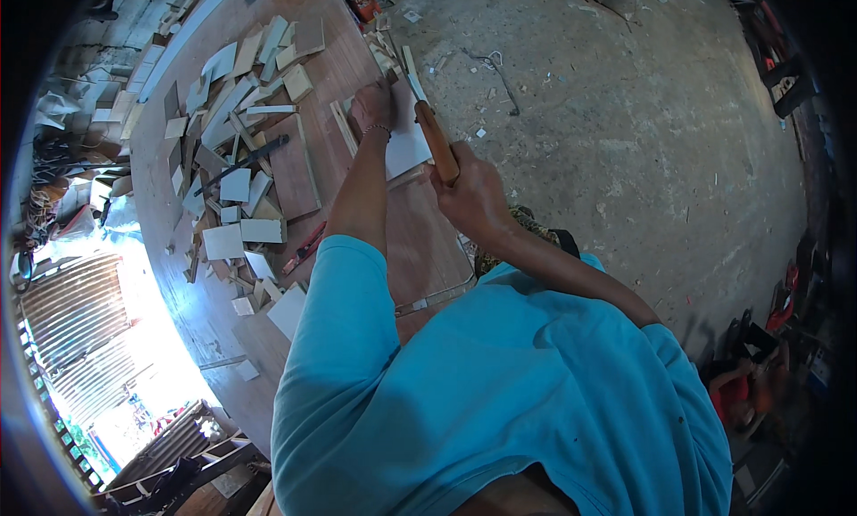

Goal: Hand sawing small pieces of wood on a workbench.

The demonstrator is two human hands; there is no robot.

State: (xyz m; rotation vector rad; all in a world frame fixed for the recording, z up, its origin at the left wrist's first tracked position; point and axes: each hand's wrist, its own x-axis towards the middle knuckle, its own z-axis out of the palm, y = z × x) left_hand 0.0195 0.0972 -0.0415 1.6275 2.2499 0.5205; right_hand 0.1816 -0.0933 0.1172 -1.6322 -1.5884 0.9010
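My right hand (470, 190) is wrapped round the orange-brown wooden handle of a long tool (436, 141). Its pale, narrow far part, perhaps a blade, points away along the table's right edge; its exact kind is unclear. My left hand (370, 105) is closed at the far end of a white-faced board (408, 150), a beaded bracelet on its wrist. What its fingers grip is hidden behind the hand. Thin wood strips (343, 128) lie just left of that hand. Between the tool and my left hand, the board's white face shows.
Many wood and white-faced offcuts (236, 185) are heaped on the wooden table (424, 230). A long dark tool (241, 165) rests across them. A red-handled tool (305, 246) lies near my left forearm. The concrete floor (625, 141) on the right carries scraps and a bent wire (504, 83).
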